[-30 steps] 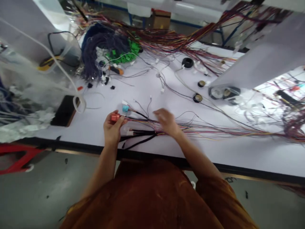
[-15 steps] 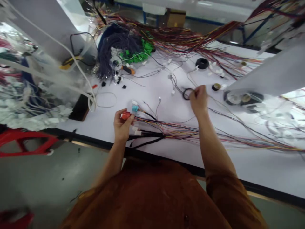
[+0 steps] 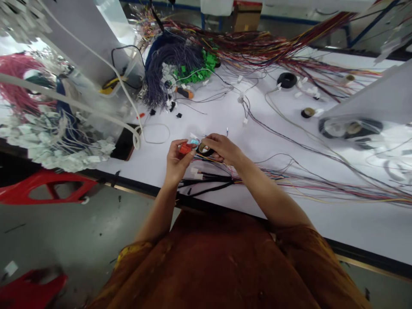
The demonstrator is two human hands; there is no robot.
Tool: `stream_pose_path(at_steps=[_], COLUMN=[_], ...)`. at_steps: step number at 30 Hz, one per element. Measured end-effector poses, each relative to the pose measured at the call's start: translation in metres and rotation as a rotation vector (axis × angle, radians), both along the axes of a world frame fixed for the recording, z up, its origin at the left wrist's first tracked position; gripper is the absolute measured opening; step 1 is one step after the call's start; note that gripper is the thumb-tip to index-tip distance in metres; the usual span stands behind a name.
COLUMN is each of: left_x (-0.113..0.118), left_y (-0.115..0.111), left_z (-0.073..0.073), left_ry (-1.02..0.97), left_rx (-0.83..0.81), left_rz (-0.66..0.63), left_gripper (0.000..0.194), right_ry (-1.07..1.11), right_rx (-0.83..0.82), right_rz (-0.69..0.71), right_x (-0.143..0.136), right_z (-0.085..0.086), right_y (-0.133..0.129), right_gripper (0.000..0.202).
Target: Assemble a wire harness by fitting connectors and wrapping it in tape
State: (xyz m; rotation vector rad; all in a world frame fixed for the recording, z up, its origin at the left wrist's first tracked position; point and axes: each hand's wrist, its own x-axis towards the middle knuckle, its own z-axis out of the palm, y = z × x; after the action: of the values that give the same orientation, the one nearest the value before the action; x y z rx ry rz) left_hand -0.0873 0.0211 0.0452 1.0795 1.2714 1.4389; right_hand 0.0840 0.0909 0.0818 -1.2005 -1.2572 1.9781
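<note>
My left hand (image 3: 177,163) is closed on a red connector (image 3: 185,148) near the front of the white table. Just to its right, my right hand (image 3: 223,149) grips a roll of black tape (image 3: 205,148) held against the wires behind the connector. A light blue connector (image 3: 194,142) shows between the two hands. Below them lie black-sleeved cable branches (image 3: 215,177) with white connectors (image 3: 197,175) at their ends. Thin coloured wires (image 3: 309,189) run from there to the right.
Bundled purple wires (image 3: 157,73) with green connectors (image 3: 206,66) lie at the back. Another black tape roll (image 3: 286,80) and an orange-handled tool (image 3: 184,92) rest on the table (image 3: 354,227). White connectors (image 3: 64,146) are heaped at the left.
My right hand has moved left with the black tape roll, from the middle of the table to beside the red connector. My left hand still holds the connector. The view has shifted slightly.
</note>
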Motion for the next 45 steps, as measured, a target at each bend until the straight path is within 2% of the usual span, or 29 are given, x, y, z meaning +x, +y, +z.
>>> stream_pose_path(at_steps=[3, 7, 9, 11, 12, 13, 15, 16, 18, 19, 21, 22, 24, 25, 27, 28, 29, 31, 33, 36, 38, 40, 42, 45], left_x=[-0.002, 0.000, 0.001, 0.001, 0.002, 0.003, 0.007, 0.010, 0.015, 0.017, 0.019, 0.019, 0.018, 0.017, 0.016, 0.016, 0.017, 0.021, 0.026, 0.031, 0.031, 0.029, 0.027, 0.030], left_y=[0.003, 0.005, 0.005, 0.003, 0.002, 0.000, -0.005, -0.007, -0.010, -0.010, -0.007, -0.005, 0.002, 0.005, 0.009, 0.010, 0.010, 0.007, 0.002, -0.005, -0.006, -0.003, 0.002, 0.010], left_z=[0.005, 0.012, 0.014, 0.016, 0.016, 0.016, 0.016, 0.016, 0.017, 0.016, 0.014, 0.012, 0.007, 0.005, 0.003, 0.003, 0.004, 0.008, 0.012, 0.014, 0.011, 0.005, 0.000, -0.003], left_ry=[-0.004, -0.064, -0.099, -0.102, -0.088, -0.065, 0.006, 0.047, 0.122, 0.147, 0.165, 0.164, 0.156, 0.153, 0.145, 0.139, 0.132, 0.128, 0.142, 0.166, 0.132, 0.040, -0.085, -0.216], left_rx=[-0.026, -0.048, -0.083, -0.109, -0.109, -0.094, -0.023, 0.024, 0.102, 0.126, 0.148, 0.150, 0.132, 0.111, 0.057, 0.038, 0.030, 0.047, 0.087, 0.120, 0.116, 0.086, 0.019, -0.123], left_rz=[-0.031, -0.051, -0.056, -0.047, -0.045, -0.045, -0.047, -0.045, -0.030, -0.016, 0.025, 0.052, 0.094, 0.099, 0.076, 0.057, 0.037, -0.002, -0.034, -0.055, -0.022, 0.035, 0.038, -0.148], left_gripper=[0.045, 0.041, 0.041, 0.042, 0.043, 0.043, 0.043, 0.043, 0.043, 0.042, 0.042, 0.042, 0.043, 0.044, 0.046, 0.047, 0.047, 0.050, 0.052, 0.053, 0.051, 0.047, 0.042, 0.039], right_ry=[-0.067, -0.286, -0.402, -0.419, -0.396, -0.364, -0.300, -0.260, -0.127, -0.049, 0.067, 0.090, 0.057, 0.007, -0.080, -0.116, -0.140, -0.157, -0.111, 0.084, 0.244, 0.377, 0.440, 0.424], right_rx=[0.118, 0.651, 0.848, 0.937, 0.946, 0.919, 0.707, 0.530, 0.166, 0.041, -0.070, -0.061, 0.101, 0.266, 0.617, 0.743, 0.787, 0.666, 0.378, -0.055, -0.231, -0.297, -0.277, -0.172], right_rz=[0.007, -0.117, -0.073, 0.013, -0.004, -0.065, -0.201, -0.220, -0.150, -0.144, -0.253, -0.334, -0.406, -0.379, -0.242, -0.204, -0.216, -0.341, -0.422, -0.387, -0.429, -0.511, -0.567, -0.550], right_x=[-0.002, -0.011, -0.015, -0.015, -0.014, -0.012, -0.007, -0.005, -0.002, 0.000, 0.002, 0.004, 0.009, 0.011, 0.014, 0.014, 0.013, 0.010, 0.007, 0.007, 0.012, 0.021, 0.032, 0.044], right_z=[0.004, -0.011, -0.023, -0.030, -0.031, -0.030, -0.025, -0.021, -0.015, -0.013, -0.012, -0.013, -0.017, -0.020, -0.025, -0.027, -0.028, -0.028, -0.027, -0.026, -0.027, -0.030, -0.033, -0.034], right_y=[-0.017, -0.066, -0.090, -0.100, -0.099, -0.093, -0.069, -0.055, -0.028, -0.019, -0.017, -0.023, -0.049, -0.064, -0.088, -0.095, -0.096, -0.083, -0.060, -0.029, -0.022, -0.023, -0.029, -0.039], right_gripper=[0.019, 0.022, 0.027, 0.017, 0.010, 0.005, 0.013, 0.016, 0.015, 0.011, 0.002, 0.007, 0.018, 0.023, 0.024, 0.021, 0.017, 0.016, 0.022, 0.015, 0.007, 0.008, 0.019, 0.031])
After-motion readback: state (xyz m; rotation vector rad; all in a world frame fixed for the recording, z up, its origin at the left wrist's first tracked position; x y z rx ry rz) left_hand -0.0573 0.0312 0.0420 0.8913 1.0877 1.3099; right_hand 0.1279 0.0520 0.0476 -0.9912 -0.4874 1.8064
